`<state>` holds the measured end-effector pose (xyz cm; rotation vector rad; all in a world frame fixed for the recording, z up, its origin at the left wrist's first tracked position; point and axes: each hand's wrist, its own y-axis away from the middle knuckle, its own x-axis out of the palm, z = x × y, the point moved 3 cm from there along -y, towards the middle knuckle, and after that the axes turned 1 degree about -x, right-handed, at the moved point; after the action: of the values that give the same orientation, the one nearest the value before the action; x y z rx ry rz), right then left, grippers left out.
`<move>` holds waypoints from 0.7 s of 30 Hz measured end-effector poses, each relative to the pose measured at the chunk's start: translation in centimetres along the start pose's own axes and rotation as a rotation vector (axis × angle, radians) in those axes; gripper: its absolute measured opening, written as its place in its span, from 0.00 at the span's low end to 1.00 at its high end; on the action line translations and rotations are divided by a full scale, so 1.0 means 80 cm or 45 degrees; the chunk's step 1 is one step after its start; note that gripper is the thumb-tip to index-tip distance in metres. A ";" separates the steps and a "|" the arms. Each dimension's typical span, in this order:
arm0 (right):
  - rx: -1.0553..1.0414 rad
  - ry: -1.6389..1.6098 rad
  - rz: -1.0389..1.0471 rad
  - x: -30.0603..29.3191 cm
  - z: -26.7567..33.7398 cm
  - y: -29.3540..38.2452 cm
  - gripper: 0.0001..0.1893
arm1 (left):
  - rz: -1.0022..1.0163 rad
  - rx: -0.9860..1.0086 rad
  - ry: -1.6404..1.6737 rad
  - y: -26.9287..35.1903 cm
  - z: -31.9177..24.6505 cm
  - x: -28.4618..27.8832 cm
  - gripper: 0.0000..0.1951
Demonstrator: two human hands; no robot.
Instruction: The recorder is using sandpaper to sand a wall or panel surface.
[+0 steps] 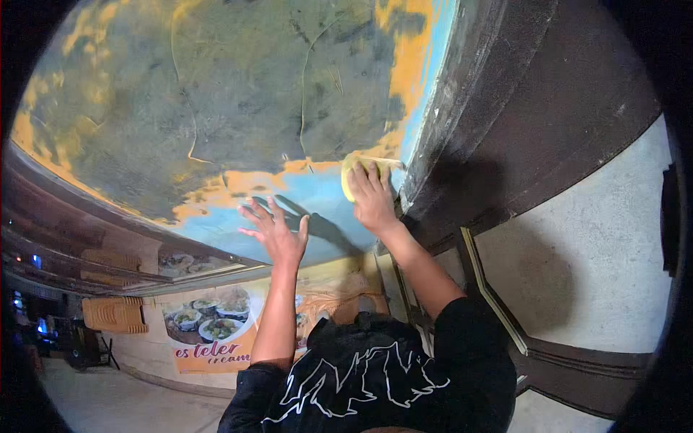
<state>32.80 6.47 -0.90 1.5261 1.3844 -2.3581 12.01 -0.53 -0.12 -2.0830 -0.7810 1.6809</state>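
Observation:
My right hand (373, 197) presses a yellow pad (348, 178), perhaps a sponge or folded cloth, flat against a painted surface (243, 108). Its fingers cover most of the pad, near the right-hand corner of the surface. My left hand (279, 235) has its fingers spread and holds nothing; whether it touches the surface I cannot tell. Beneath both hands lies a light blue area (325, 197), bordered by ragged orange patches (254, 181). Farther off, the surface is dark grey-green with thin crack-like lines.
A dark raised border (471, 92) runs along the right side. Below left, a banner (216, 330) with food pictures and writing hangs by a stack of orange-brown plastic chairs or stools (113, 314). A pale panel (541, 270) in dark framing stands at the right.

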 end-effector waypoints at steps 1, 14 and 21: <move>0.051 0.015 0.057 0.009 -0.001 0.006 0.29 | -0.049 0.060 0.033 -0.002 0.002 0.000 0.55; -0.268 0.130 0.098 0.011 0.046 -0.035 0.26 | -0.088 0.020 -0.218 -0.031 0.097 -0.027 0.58; -0.377 0.098 -0.033 -0.005 0.098 -0.094 0.26 | -0.227 0.160 -0.120 -0.038 0.171 -0.057 0.60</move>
<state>23.96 5.63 5.43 1.5352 1.6876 -2.0110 -2.52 -1.84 1.99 -1.8058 -0.8408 1.6938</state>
